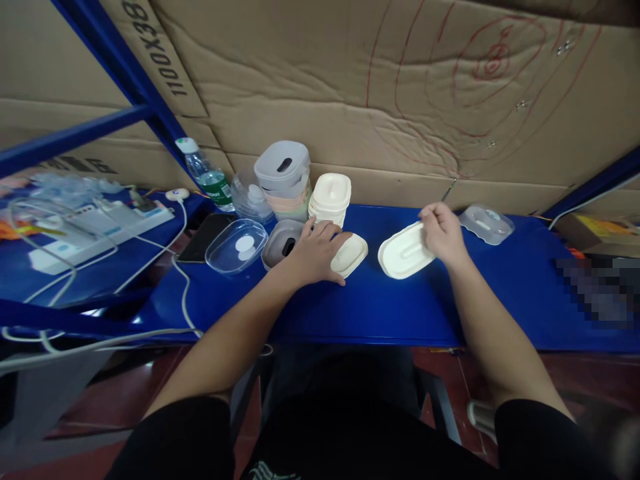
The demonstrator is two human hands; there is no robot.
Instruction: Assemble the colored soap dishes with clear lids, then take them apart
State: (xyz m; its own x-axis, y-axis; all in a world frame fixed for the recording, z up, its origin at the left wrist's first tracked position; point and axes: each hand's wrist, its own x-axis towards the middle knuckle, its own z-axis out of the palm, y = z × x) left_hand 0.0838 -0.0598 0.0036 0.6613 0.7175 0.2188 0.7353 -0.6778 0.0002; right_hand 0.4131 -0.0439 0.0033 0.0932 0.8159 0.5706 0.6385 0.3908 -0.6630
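In the head view my right hand [441,232] is closed on the right end of a cream oval lid [406,252] with a long raised loop in its middle. This lid is tilted above the blue tabletop. My left hand [317,252], fingers spread, reaches over a smaller cream oval piece [351,255] and partly covers it; whether it touches the piece I cannot tell. Behind that hand stands a stack of cream containers [331,190]. A grey lidded container [281,241] with a dark slot sits left of my left hand, partly hidden by it.
A tall stack of grey and coloured containers [283,163] stands at the back. Left are a clear lid [235,247], a black phone-like slab [206,239], a water bottle [213,179] and a power strip [103,233] with cables. A clear plastic package [486,224] lies right.
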